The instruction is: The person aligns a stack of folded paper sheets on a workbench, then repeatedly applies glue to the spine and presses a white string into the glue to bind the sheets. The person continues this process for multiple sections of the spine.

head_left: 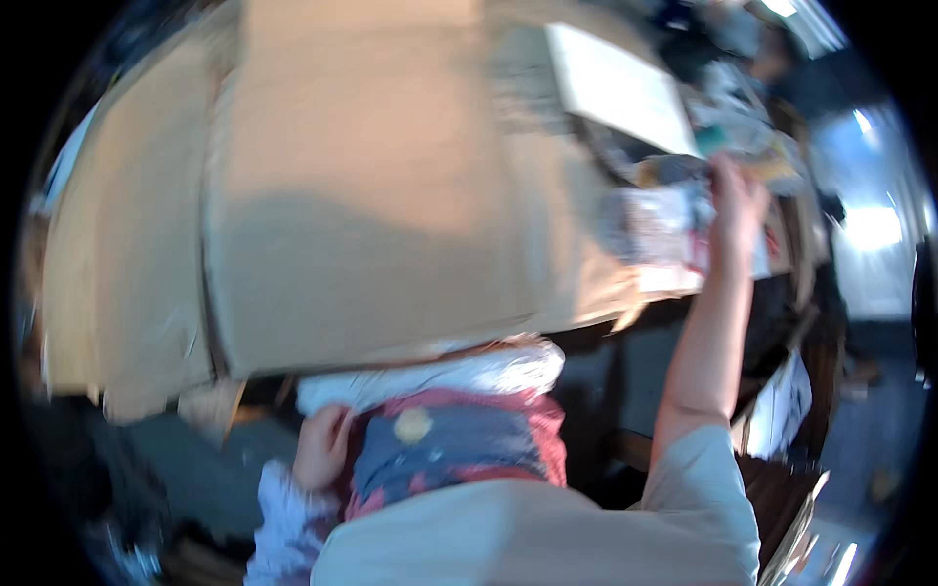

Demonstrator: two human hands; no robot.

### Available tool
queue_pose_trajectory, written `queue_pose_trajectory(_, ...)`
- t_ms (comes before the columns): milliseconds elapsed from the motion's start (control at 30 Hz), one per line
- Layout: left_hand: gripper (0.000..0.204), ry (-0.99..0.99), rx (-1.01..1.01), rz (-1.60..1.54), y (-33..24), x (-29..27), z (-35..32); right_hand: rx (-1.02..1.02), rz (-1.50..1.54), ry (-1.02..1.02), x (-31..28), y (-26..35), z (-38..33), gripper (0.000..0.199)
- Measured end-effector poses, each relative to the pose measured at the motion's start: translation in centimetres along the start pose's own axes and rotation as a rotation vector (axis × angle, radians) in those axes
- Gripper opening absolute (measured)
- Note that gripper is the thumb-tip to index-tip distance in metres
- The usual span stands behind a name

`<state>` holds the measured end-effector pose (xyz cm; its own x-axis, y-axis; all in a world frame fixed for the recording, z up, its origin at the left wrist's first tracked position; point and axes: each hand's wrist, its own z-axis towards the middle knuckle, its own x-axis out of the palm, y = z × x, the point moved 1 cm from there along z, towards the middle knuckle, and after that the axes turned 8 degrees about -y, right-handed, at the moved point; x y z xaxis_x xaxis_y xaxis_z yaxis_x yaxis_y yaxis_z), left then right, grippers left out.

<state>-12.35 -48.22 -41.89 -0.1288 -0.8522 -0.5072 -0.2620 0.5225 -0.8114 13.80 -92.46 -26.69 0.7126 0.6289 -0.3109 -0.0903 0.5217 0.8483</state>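
Observation:
My right arm stretches to the far right, and my right hand [740, 190] is over a jumble of small things at the table's edge. Its fingers are smeared by motion, and what they touch does not show clearly. Right by it lie a grey and yellow item [674, 170] and pale, plastic-looking packs [660, 225]. My left hand [322, 447] is low beside my lap, its fingers curled. Anything inside them is hidden. Near that hand, a white crinkled plastic bundle [440, 376] lies across my lap, above red and blue fabric [454, 449] with a pale yellow spot.
Large brown cardboard sheets [362, 195] cover the table in front of me, with a dark gap between two of them. A white flat panel [625, 88] lies at the far right, beside mixed clutter [733, 107]. White sheet-like material [780, 405] stands low at the right.

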Motion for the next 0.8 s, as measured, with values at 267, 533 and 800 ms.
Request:
queue_pose_trajectory(267,0.013,-0.442,0.457,0.772,-2.8,-5.0,0.3,-0.301,0.392,0.947,5.3,8.8,-24.0,0.02)
queue_pose_trajectory(533,0.008,-0.414,0.456,0.834,-2.2,-5.3,2.9,-0.56,0.243,1.102,12.3,11.0,-27.6,0.014)
queue_pose_trajectory(800,0.012,-0.386,0.475,0.912,-1.5,-5.1,3.1,-0.375,0.273,1.1,13.0,11.8,-29.6,0.012)
